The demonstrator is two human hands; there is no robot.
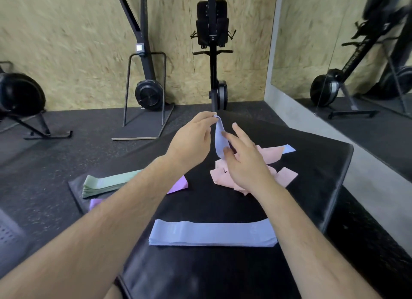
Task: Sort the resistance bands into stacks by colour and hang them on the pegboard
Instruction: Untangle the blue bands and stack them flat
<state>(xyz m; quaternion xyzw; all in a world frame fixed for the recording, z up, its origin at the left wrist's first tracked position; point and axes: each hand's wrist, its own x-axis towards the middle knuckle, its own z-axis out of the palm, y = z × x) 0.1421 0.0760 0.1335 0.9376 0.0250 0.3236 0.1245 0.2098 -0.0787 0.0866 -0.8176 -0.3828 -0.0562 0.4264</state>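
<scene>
My left hand (192, 138) pinches the top end of a blue resistance band (219, 140), which hangs down over a loose heap of pink bands (287, 176). Fingers of my right hand (243, 163) touch the band's lower part, spread apart above the pink heap. A neat blue stack (211, 233) lies near me on the black padded box (323, 165). A green stack (107, 183) lies at the far left, with purple bands (178, 184) beside it, partly hidden by my left forearm. Another blue band (288, 148) pokes out behind the pink heap.
Black gym machines (148, 91) stand against the chipboard wall beyond the box. A mirror (347, 53) covers the right wall. Dark rubber floor (55, 156) surrounds the box. No pegboard is in view.
</scene>
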